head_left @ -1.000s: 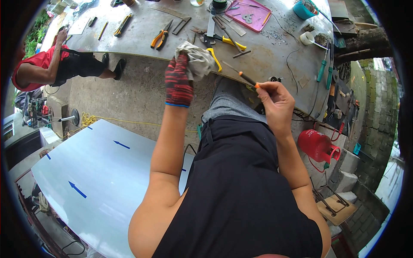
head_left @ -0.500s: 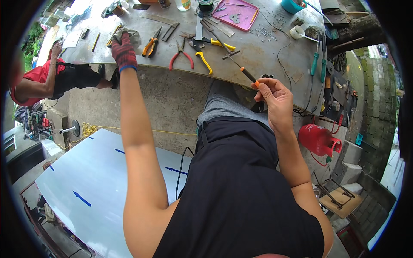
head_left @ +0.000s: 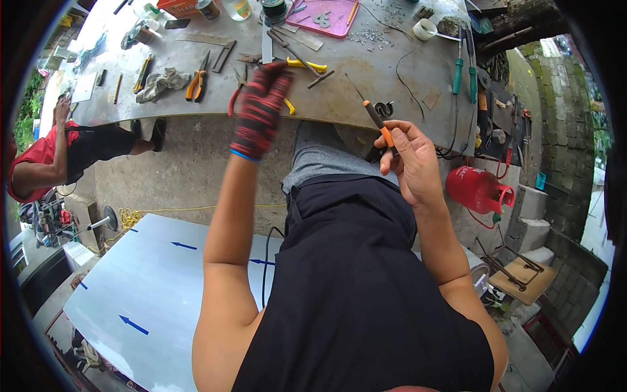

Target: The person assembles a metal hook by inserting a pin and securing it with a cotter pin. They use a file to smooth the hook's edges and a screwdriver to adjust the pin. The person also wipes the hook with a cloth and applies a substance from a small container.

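Note:
My right hand [head_left: 411,153] is bare and closed around the orange-and-black handle of a screwdriver [head_left: 374,116]. Its thin shaft points up and left, over the near edge of the metal table [head_left: 366,91]. My left hand [head_left: 261,111], in a red-and-black striped glove, is raised over the table's near edge, somewhat blurred, with its fingers stretched out and nothing visible in them. Partly behind it are red-handled pliers [head_left: 233,103] and a yellow-handled cutting tool [head_left: 307,65]. Further left lie orange-handled pliers [head_left: 197,83] and a crumpled grey rag [head_left: 163,85].
A pink tray [head_left: 339,26] with small parts, a T-handled rod [head_left: 320,79], a metal square [head_left: 228,52] and a tape roll [head_left: 424,29] lie on the table. A red gas cylinder [head_left: 477,189] stands at right. Another person [head_left: 52,153] is at far left; a pale sheet [head_left: 163,281] lies behind me.
My left hand has let go of the grey rag, which now lies on the table, and has swung right toward the pliers. My right hand still holds the screwdriver, now pointing more upward. The view has shifted slightly.

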Demonstrator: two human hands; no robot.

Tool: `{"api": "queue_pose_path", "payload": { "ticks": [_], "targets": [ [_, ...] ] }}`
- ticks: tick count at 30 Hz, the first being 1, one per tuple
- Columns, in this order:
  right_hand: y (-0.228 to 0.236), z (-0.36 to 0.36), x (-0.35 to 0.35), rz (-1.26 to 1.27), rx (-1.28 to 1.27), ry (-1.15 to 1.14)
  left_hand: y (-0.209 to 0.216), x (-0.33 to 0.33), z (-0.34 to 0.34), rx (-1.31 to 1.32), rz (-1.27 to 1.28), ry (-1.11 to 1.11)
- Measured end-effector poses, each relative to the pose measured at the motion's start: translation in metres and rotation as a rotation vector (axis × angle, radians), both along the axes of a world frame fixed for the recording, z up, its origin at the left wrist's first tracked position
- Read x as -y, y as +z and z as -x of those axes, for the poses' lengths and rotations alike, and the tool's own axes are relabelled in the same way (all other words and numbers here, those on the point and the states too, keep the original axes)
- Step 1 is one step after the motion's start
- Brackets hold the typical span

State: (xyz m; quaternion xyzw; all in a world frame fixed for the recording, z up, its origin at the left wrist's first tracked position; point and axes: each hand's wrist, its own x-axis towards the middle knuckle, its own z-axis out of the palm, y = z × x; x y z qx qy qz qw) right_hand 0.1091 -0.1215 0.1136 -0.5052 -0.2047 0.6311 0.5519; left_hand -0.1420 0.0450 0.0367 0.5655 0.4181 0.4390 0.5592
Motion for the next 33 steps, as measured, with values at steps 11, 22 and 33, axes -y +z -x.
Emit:
{"api": "queue_pose_path", "payload": {
  "ticks": [11, 22, 33],
  "targets": [
    [0.004, 0.002, 0.033, 0.052, 0.061, -0.032, 0.021, 0.083, -0.094, 0.432, 0.484, -0.115],
    [0.001, 0.006, 0.050, 0.106, 0.041, -0.031, 0.005, 0.100, -0.099, 0.493, 0.621, -0.092],
    [0.002, 0.010, 0.048, 0.116, 0.024, -0.024, -0.002, 0.101, -0.095, 0.521, 0.652, -0.096]
  ]
}}
